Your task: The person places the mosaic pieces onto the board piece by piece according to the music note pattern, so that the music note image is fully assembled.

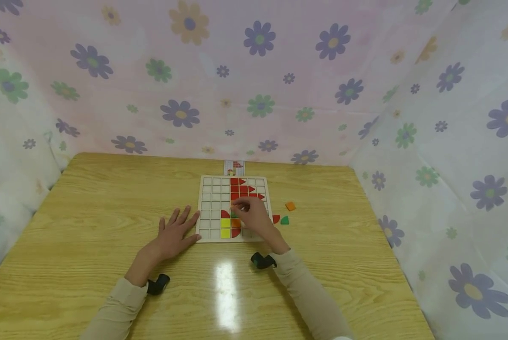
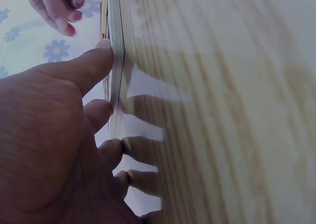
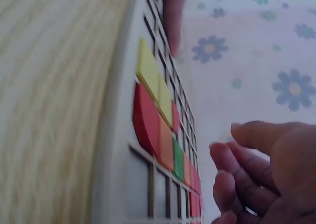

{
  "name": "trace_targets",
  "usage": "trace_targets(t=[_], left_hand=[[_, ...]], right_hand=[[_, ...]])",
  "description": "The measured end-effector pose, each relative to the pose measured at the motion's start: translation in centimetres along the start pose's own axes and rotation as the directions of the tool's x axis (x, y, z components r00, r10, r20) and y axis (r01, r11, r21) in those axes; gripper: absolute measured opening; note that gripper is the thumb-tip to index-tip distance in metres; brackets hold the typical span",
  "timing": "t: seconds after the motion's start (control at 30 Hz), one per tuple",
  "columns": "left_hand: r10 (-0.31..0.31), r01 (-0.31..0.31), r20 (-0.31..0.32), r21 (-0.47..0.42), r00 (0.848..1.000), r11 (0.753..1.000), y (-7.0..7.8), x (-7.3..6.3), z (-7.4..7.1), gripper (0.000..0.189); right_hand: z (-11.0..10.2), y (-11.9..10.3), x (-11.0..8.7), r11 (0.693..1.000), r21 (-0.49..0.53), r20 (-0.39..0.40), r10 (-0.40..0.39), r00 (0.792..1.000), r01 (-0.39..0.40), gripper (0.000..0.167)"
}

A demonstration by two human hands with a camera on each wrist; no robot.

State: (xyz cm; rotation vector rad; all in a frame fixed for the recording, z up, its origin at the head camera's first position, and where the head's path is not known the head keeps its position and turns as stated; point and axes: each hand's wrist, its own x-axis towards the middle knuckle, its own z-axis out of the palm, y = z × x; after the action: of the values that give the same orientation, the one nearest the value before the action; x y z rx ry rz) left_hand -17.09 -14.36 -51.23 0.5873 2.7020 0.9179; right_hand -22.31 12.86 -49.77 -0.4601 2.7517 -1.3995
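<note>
A wooden grid board lies on the table with coloured tiles in it. Its upper rows hold red squares and triangles. Lower down are yellow squares, an orange square, a green piece and red quarter-rounds. My left hand rests flat at the board's left side, fingers spread, with thumb and fingertips at the edge. Over the middle of the board hovers my right hand. Its fingers bend loosely, and a small gap shows between thumb and fingertips in the right wrist view, with no tile there.
Right of the board lie a loose orange square, a red quarter-round and a green quarter-round. A small pattern card sits behind the board. Flowered cloth hangs around the table.
</note>
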Motion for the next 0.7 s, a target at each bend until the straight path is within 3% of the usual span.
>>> trace_targets(t=[0.23, 0.47, 0.7], left_hand=[[-0.006, 0.006, 0.021, 0.000, 1.000, 1.000, -0.1, 0.0, 0.0, 0.070], [-0.005, 0.005, 0.016, 0.003, 1.000, 1.000, 0.0, 0.0, -0.1, 0.070], [-0.013, 0.013, 0.009, 0.008, 1.000, 1.000, 0.2, -0.1, -0.2, 0.069]], right_hand=[[-3.3, 2.5, -0.5, 0.996, -0.028, -0.040, -0.087, 0.995, 0.086, 0.017], [-6.9, 4.9, -1.7, 0.991, -0.130, 0.027, 0.037, 0.999, -0.033, 0.021], [-9.3, 6.5, -3.1, 0.973, -0.228, 0.158, 0.075, 0.985, -0.037, 0.024]])
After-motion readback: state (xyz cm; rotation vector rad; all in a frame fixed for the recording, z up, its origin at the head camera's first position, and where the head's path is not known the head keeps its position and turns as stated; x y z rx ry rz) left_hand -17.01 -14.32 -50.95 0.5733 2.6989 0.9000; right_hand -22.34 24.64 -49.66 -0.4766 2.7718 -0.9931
